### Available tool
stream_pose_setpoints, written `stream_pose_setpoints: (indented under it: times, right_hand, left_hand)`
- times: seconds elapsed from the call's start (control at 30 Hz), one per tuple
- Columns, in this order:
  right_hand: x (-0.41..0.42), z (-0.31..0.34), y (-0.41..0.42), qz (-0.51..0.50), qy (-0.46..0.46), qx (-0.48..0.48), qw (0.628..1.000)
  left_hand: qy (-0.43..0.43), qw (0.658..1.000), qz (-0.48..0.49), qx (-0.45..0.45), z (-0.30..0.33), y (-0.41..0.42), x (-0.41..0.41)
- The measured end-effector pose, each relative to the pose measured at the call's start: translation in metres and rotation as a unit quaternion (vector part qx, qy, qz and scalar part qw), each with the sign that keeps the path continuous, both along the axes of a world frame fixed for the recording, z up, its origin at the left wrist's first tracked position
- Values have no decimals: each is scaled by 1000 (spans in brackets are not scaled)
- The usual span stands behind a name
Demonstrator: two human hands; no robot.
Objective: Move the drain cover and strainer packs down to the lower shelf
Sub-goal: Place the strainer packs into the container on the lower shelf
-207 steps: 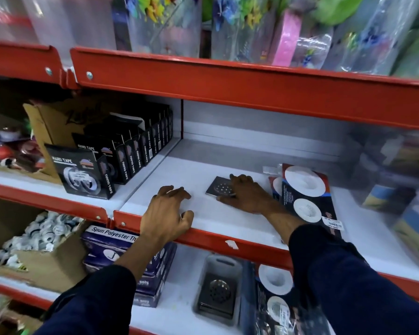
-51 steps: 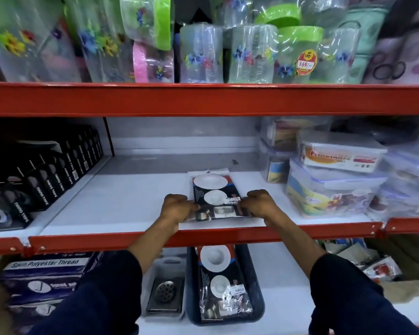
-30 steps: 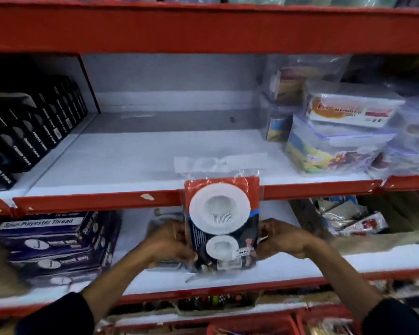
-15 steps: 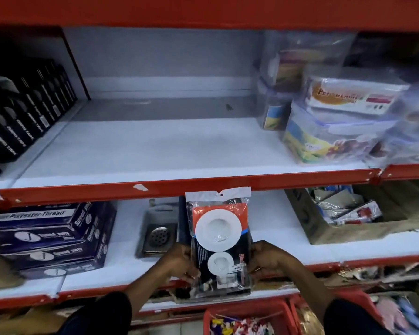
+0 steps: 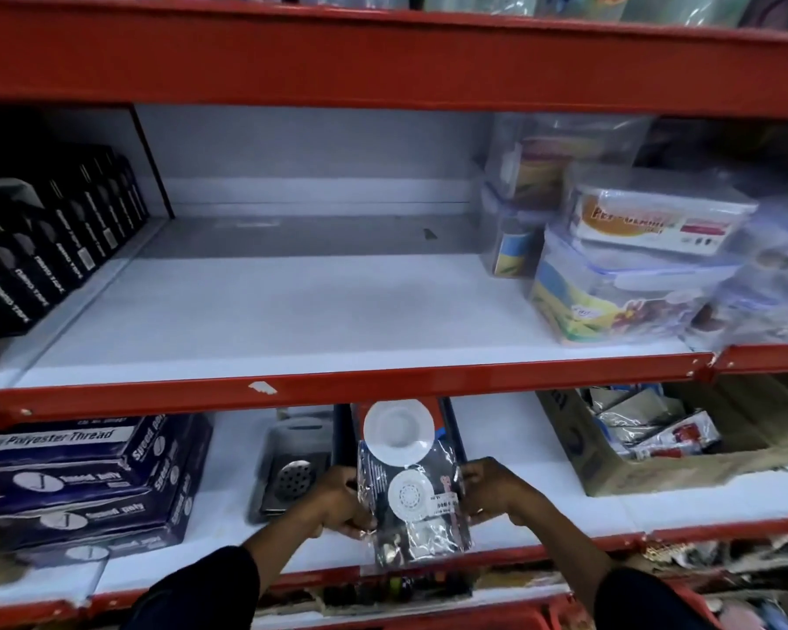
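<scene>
From the head camera, two hands hold one shiny plastic strainer pack with white round strainers inside (image 5: pixel 414 497). The left hand (image 5: pixel 337 502) pinches its left edge and the right hand (image 5: pixel 490 491) pinches its right edge, fingers closed on the wrap. The pack is at the lower white shelf with the red front edge (image 5: pixel 578 507), lying tilted over a dark blue tray (image 5: pixel 340 434) that already has another pack with a big white ring (image 5: pixel 399 429) in it (I cannot tell if the held pack touches it yet).

Just left of the tray sits a grey tray holding a square metal drain cover with small holes (image 5: pixel 294 479). Further left is a stack of dark blue thread boxes (image 5: pixel 87 475). On the right, a brown cardboard box (image 5: pixel 610 470) holds small wrapped packets (image 5: pixel 656 429).

The upper white shelf (image 5: pixel 292 311) has black tape boxes (image 5: pixel 42 256) on the left and clear plastic food boxes with lids (image 5: pixel 633 275) stacked on the right.
</scene>
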State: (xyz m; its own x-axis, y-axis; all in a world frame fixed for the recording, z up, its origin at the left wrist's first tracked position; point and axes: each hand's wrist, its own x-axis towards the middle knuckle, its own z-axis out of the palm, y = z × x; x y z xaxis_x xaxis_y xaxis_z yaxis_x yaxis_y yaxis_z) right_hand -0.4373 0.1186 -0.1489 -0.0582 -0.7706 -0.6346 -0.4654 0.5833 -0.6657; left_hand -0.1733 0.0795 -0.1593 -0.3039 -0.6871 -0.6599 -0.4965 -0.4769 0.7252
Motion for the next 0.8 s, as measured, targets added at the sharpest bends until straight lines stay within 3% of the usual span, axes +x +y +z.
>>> stream_pose_setpoints:
  times: [0.13,0.23,0.33,0.47,0.8]
  right_hand:
    - [4,-4,-20,-54,58,-84,993]
    - [11,-8,-21,-64,142,-172,973]
    - [16,-20,-24,-45,158,-177,970]
    - [26,-30,-27,50,190,-117,973]
    - [31,-48,-28,79,166,-124,975]
  left_hand:
    - [5,998,57,-27,-6,-23,-6]
    - [-66,987,8,-146,-17,-27,-11]
    - [-112,971,-9,-211,-29,-23,-14]
    - [-108,978,4,-179,-41,-26,-20]
    - [-166,974,-23,-155,-59,-33,-30]
